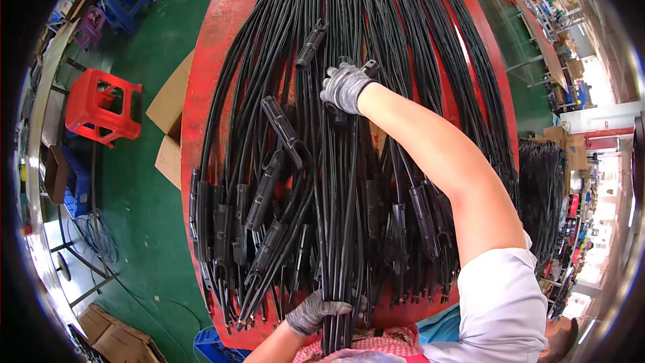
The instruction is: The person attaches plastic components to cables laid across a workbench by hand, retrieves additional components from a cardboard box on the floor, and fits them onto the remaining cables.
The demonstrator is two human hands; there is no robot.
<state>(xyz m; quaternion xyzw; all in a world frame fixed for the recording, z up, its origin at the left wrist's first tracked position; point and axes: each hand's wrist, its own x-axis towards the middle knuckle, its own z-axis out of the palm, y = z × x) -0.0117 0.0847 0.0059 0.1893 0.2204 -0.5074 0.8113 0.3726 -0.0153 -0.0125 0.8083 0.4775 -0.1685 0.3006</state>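
Long black cables [269, 20] run down the red table [222, 33] towards me. Near the front edge my left hand [316, 312], in a grey glove, is closed around a bundle of cables [339, 228]. Farther up that bundle, my gloved right hand [346, 87] is closed on a black plastic housing [371, 67]. One end of the housing sticks out past the hand, and the fingers hide most of the rest. Loose black housings lie on the cables close by, one [311, 44] above the hand and another [285, 131] to its lower left.
Several more housings [222, 228] sit on cable ends along the table's near side. Cardboard [171, 97] leans at the left edge, with a red stool [104, 107] on the green floor. Another cable bunch [541, 188] hangs at the right. A person's head [561, 339] shows at lower right.
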